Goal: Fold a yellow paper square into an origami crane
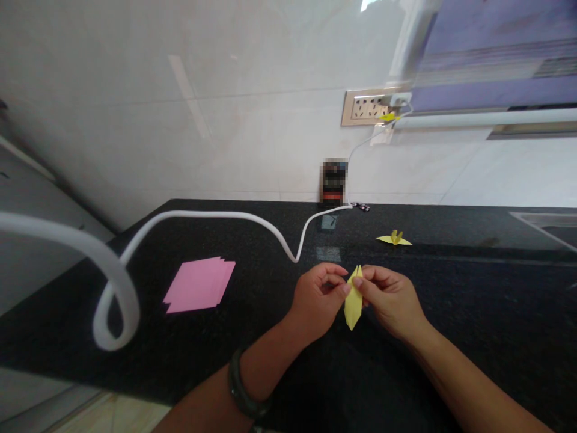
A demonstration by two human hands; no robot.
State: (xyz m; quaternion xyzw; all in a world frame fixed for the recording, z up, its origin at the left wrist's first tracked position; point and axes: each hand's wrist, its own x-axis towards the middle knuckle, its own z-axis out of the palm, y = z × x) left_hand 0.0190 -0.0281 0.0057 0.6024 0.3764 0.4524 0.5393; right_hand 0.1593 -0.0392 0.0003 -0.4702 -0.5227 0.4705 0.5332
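Observation:
A folded piece of yellow origami paper [353, 310] stands between my hands, narrow and kite-shaped, with two slim points at its top and a pointed lower end. My right hand [391, 299] pinches its upper right side between thumb and fingers. On the other side, my left hand [319, 299] has its thumb tip and fingers closed at the paper's left edge. Beyond my right hand, a finished-looking yellow origami crane [395, 239] rests on the black counter with its wings spread.
A stack of pink paper squares [201, 285] lies at the left on the dark counter [261, 373]. A thick white cable [216, 214] loops across from the left. A phone-like device [333, 182] leans on the wall below a socket panel [367, 108]. A sink edge [541, 225] shows at right.

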